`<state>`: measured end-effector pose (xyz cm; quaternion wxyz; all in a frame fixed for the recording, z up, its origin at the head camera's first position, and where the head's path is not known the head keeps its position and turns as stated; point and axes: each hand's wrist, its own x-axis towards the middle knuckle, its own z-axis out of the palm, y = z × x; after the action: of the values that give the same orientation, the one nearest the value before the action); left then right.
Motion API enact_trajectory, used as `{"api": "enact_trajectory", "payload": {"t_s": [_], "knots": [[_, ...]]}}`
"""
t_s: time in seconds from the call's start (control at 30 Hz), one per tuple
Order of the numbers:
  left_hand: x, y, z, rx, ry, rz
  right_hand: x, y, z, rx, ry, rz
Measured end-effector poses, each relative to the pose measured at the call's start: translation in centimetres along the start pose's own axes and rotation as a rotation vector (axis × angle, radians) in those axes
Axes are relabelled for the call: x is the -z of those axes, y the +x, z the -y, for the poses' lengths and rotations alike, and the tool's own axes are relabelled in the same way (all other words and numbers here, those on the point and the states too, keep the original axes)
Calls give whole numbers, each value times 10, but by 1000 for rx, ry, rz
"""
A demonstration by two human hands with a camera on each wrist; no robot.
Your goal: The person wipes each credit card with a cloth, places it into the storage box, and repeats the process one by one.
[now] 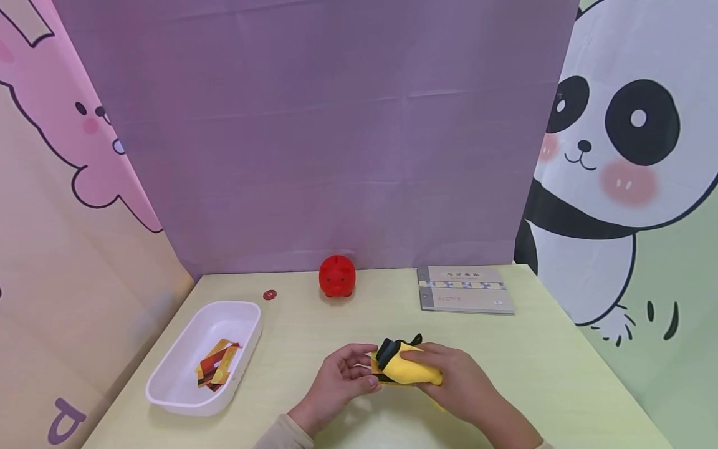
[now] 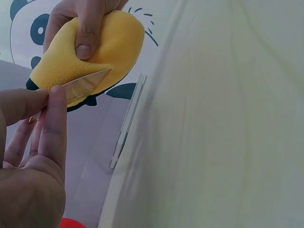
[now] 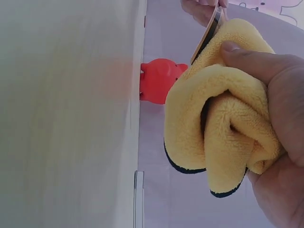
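Between thumb and fingers, my left hand (image 1: 341, 381) pinches a thin flat card-like piece (image 2: 85, 87). Its face looks shiny in the left wrist view, while a black band and a light border show along it in the right wrist view. My right hand (image 1: 462, 385) grips a bunched yellow cloth (image 1: 416, 366) with dark edging, its thumb pressed into the fabric. The cloth lies against the piece and covers part of it in the head view. Both hands are close together over the front middle of the table.
At the left stands a white plastic tray (image 1: 162, 394) with several flat red, yellow and dark pieces (image 1: 220, 363) in it. A red pig figure (image 1: 337, 276) sits at the table's back edge. Nearby lies a small red disc (image 1: 270, 294); a grey book (image 1: 465, 299) lies back right.
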<state>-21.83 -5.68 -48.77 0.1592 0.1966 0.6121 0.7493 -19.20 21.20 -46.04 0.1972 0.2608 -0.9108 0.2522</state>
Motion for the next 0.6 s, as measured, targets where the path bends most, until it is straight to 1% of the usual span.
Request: {"api": "enact_trajectory", "payload": {"t_s": [0.17,0.23,0.37,0.4,0.6], "knots": [[0,0,0,-3,8,-9,1,-1,0,56,-40,9],[1,-1,0,0,13,-16,3,-1,0,58,-48,25],[2,-2,-1,0,13,-35,7,-1,-2,53,-73,45],[2,-1,-1,-2,13,-40,7,-1,-3,42,-82,50],[3,0,-1,-6,3,-52,8,-2,-10,-12,-139,12]]}}
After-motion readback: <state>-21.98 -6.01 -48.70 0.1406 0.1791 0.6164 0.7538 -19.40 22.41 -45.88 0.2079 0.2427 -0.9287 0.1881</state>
